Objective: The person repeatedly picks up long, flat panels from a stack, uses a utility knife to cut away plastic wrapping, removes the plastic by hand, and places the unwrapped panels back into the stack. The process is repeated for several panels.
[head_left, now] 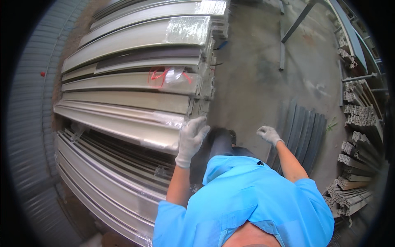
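Note:
My left hand [191, 138], in a pale work glove, is raised at the near right end of a stack of long silvery metal profiles [123, 125]. Its fingers stretch upward and the thumb stands apart; whether they touch the profile's end I cannot tell. Clear plastic film [170, 118] wraps the profile beside it. Off to the right, my gloved right hand [268, 134] hangs over the concrete floor with loosely bent fingers and nothing visible in them. It is nearest to a row of dark grey bars [302, 131] lying on the floor.
More profiles [103, 187] lie lower left. Red strands [156, 76] and film sit on the stack farther back. A grey metal post [298, 22] slants over the floor [251, 66]. Racks of bundled profiles [358, 115] line the right side; corrugated sheet [31, 103] borders the left.

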Tool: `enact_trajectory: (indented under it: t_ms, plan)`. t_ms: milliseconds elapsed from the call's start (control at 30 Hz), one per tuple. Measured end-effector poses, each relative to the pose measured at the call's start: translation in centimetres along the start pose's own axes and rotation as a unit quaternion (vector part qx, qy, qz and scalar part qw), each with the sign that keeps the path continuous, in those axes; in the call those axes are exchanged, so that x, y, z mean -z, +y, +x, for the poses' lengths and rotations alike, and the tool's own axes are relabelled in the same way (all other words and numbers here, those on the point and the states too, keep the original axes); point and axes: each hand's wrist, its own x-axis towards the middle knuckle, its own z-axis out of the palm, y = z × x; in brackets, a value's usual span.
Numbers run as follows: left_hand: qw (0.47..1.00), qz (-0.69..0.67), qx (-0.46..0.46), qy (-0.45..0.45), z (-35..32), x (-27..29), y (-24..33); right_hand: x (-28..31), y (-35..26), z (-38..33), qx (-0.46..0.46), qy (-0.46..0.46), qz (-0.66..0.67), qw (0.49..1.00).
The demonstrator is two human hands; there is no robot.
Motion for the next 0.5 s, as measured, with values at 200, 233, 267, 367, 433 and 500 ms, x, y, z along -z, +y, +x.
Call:
enact_trajectory:
  t_ms: [200, 233, 267, 367, 433, 500]
  plan:
    - [0.995, -0.093, -0.012, -0.028, 20.6, -8.8, -0.3, 10.7, 4.2, 8.8, -0.107, 0.094, 0.247, 0.958]
    - [0.979, -0.188, 0.052, -0.051, 24.8, -11.3, -1.3, 12.0, 4.7, 10.6, -0.093, 0.117, 0.256, 0.955]
    - [0.978, -0.172, 0.094, -0.072, 29.4, -14.2, -2.5, 13.1, 5.1, 12.8, -0.110, 0.126, 0.251, 0.954]
    - [0.976, -0.074, 0.168, -0.115, 44.0, -22.1, -8.8, 15.0, 5.0, 20.1, -0.156, 0.148, 0.288, 0.933]
    - [0.958, 0.041, 0.248, -0.138, 51.6, -27.4, -14.1, 15.9, 4.5, 24.2, -0.236, 0.117, 0.315, 0.912]
    - [0.928, 0.147, 0.301, -0.163, 57.9, -31.1, -19.7, 16.1, 3.1, 27.7, -0.216, 0.087, 0.306, 0.923]
